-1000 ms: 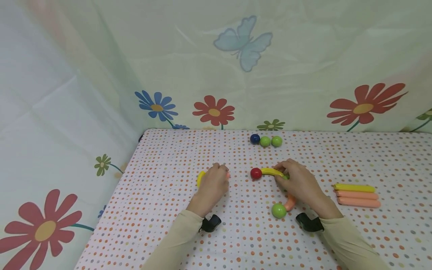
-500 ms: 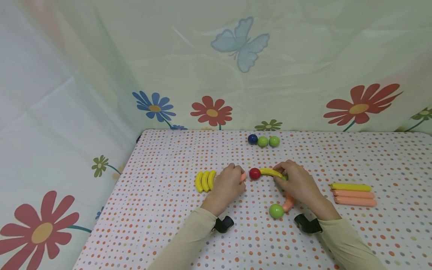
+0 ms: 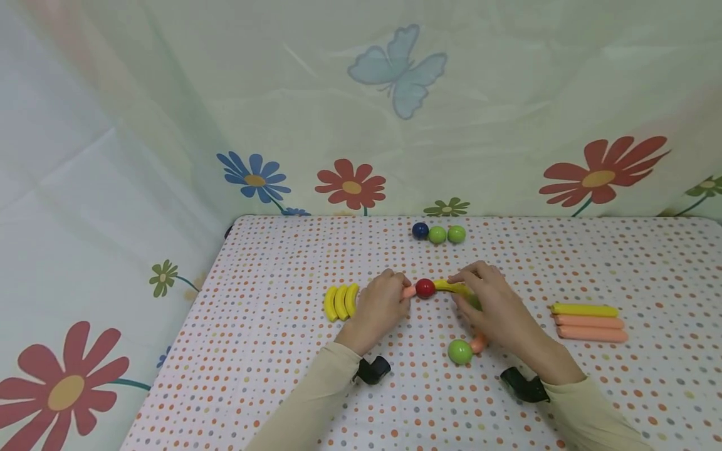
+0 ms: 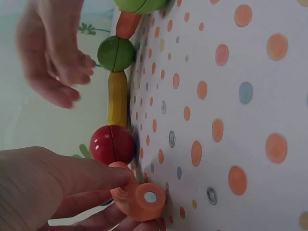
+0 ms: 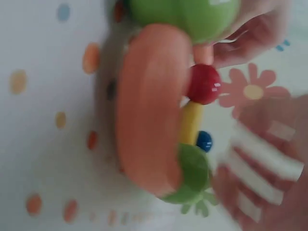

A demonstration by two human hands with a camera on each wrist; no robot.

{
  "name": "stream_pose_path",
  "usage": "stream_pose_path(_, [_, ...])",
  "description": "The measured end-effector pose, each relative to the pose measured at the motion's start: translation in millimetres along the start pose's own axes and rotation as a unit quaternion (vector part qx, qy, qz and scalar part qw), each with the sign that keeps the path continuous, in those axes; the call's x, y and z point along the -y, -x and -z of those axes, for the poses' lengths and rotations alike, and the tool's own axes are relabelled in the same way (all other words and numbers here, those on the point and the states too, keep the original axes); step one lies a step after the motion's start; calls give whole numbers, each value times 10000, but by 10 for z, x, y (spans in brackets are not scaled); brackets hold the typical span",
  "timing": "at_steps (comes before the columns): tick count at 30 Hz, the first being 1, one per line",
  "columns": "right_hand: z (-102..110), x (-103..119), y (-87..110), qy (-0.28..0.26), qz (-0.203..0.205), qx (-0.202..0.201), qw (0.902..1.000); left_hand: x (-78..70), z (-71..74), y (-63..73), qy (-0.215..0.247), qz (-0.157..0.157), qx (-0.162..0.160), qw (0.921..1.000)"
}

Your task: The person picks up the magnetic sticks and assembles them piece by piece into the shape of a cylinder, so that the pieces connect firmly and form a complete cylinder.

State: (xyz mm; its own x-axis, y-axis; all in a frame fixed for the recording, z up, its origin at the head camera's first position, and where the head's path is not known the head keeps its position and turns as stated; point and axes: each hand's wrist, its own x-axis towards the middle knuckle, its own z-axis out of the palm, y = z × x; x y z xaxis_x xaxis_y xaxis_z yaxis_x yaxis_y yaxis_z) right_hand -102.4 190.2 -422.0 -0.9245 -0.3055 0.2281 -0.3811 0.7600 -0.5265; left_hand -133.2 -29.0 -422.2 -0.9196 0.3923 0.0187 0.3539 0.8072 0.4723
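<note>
One red ball: on the dotted cloth, between orange piece and yellow piece
Left hand: pinching that orange piece
Right hand: fingers loose, kinda hovering by the dark green ball
Further back: navy ball, two lime balls

Rods, seemingly touching, lie right of the chain.

We stretch both arms forward, our left forearm and our right forearm angling inward toward each other. Our left hand is back upward in a pinch, its thumb nearly straight over bent fingers. Our right hand arches apart from it, also back upward, its fingers loosely bent with gaps between, blurred in the right wrist view.
</note>
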Motion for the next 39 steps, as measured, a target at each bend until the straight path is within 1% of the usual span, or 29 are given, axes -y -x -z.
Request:
stream_pose_path(1, [24,15,21,-157,339,147,9992,7,3,-4,46,5,30,10000])
stream_pose_path(2, [49,32,45,-311,633,405,9967,13,8,-8,86,39,71,9999])
stream_pose_path(4, [100,66,95,-528,1111,1082,9865,23,20,-17,171,95,153,9997])
stream_pose_path(6, [128,69,142,-619,1343,1808,9723,30,31,-24,273,147,238,9992])
stream_pose_path(7, [132,61,160,-616,1419,2078,9659,32,36,-25,312,160,264,9990])
stream_pose_path(8, [136,50,178,-594,1409,2303,9610,33,40,-27,350,165,283,9988])
stream_pose_path(9, [137,33,192,-586,1407,2451,9574,33,43,-29,394,158,303,9986])
stream_pose_path(11, [118,-4,202,-663,1441,2598,9525,40,46,-37,445,174,334,9983])
stream_pose_path(13, [102,-26,204,-738,1471,2588,9518,50,39,-51,528,178,349,9978])
stream_pose_path(16, [59,-5,182,-842,1522,2472,9532,55,39,-72,713,267,438,9961])
stream_pose_path(19, [0,75,137,-900,1402,2380,9569,48,45,-95,901,377,575,9936])
stream_pose_path(24, [-126,240,43,-788,1444,2103,9637,27,61,-147,1178,480,747,9891])
stream_pose_path(28, [-205,344,-18,-729,1468,1893,9681,20,75,-190,1171,527,770,9887])
stream_pose_path(31, [-256,401,-60,-816,1334,1799,9712,22,84,-209,1164,568,751,9887])
stream_pose_path(35, [-312,457,-103,-928,1146,1653,9752,40,83,-226,1181,538,717,9890])
stream_pose_path(39, [-376,481,-115,-875,1086,1388,9805,59,80,-234,1191,519,695,9891])
